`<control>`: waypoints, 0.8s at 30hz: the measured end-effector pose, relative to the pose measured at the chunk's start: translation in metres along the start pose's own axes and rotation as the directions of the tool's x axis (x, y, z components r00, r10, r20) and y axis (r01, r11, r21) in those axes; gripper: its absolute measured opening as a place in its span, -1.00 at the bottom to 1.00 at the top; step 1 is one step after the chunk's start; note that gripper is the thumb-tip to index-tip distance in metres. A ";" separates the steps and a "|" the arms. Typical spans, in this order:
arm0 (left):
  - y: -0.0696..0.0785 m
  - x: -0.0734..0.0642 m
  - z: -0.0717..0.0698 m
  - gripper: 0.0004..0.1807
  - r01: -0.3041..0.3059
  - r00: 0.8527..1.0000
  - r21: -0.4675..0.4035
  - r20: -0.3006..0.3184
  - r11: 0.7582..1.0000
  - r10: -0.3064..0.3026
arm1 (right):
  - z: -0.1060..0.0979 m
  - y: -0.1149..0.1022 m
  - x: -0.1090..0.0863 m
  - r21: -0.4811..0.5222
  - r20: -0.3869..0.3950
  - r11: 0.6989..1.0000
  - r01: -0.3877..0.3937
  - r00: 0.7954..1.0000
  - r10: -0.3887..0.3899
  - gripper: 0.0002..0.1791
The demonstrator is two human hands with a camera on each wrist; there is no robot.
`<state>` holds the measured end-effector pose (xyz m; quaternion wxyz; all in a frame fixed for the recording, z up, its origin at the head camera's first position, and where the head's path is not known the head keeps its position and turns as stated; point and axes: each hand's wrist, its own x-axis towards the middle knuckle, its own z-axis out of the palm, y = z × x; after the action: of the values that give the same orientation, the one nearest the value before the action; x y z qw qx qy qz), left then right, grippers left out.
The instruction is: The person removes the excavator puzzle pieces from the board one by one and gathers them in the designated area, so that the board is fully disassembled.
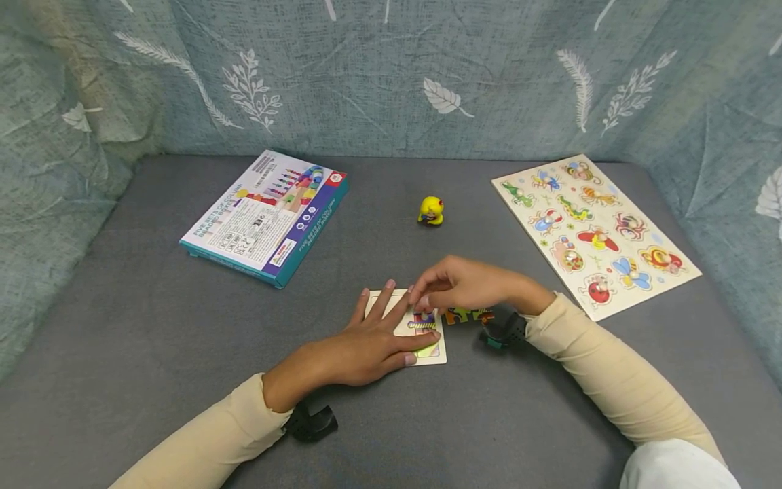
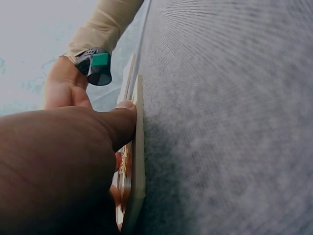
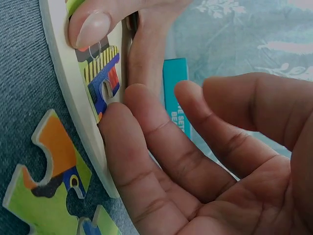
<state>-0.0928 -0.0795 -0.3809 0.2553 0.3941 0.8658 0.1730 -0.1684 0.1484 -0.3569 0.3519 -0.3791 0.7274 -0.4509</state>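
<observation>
My left hand (image 1: pixel 360 350) lies spread, fingers straight, across a small cream-rimmed puzzle board (image 1: pixel 442 358). Fitted colourful pieces (image 3: pixel 100 83) show inside its frame, partly covered by the fingers. The right hand (image 1: pixel 467 282) is at the board's far right corner, fingers loosely bent. Its fingertips (image 3: pixel 120 115) touch the board's edge by the fitted pieces, with nothing visible between fingers and thumb. Beside the board, partly beneath the right hand, are several loose puzzle pieces (image 1: pixel 459 316) in green and orange.
A teal and white box (image 1: pixel 244 221) lies at the back left. Behind the board stands a small yellow toy figure (image 1: pixel 431 211). To the right rests a large wooden insect puzzle board (image 1: pixel 586 231). A patterned curtain (image 1: pixel 366 81) closes off the back and sides of the grey table.
</observation>
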 end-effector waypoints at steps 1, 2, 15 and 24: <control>0.000 0.000 0.000 -0.49 0.001 1.000 -0.001 0.001 1.000 -0.001 | 0.000 0.001 0.000 -0.004 0.004 1.000 0.003 1.000 -0.003 -0.75; 0.001 0.000 0.000 -0.49 0.001 1.000 0.000 0.001 1.000 -0.001 | 0.000 0.001 0.001 -0.010 0.007 1.000 0.005 1.000 -0.005 -0.75; 0.002 0.001 0.001 -0.49 0.013 1.000 0.015 0.000 1.000 -0.013 | 0.001 0.002 0.002 -0.037 -0.005 0.999 -0.025 1.000 0.025 -0.80; 0.001 0.000 0.001 -0.50 0.013 1.000 0.014 -0.008 1.000 -0.013 | 0.002 0.001 0.003 -0.042 -0.016 0.999 -0.033 0.999 0.033 -0.77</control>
<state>-0.0917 -0.0787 -0.3810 0.2502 0.3895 0.8706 0.1666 -0.1678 0.1452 -0.3587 0.3455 -0.3709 0.7457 -0.4324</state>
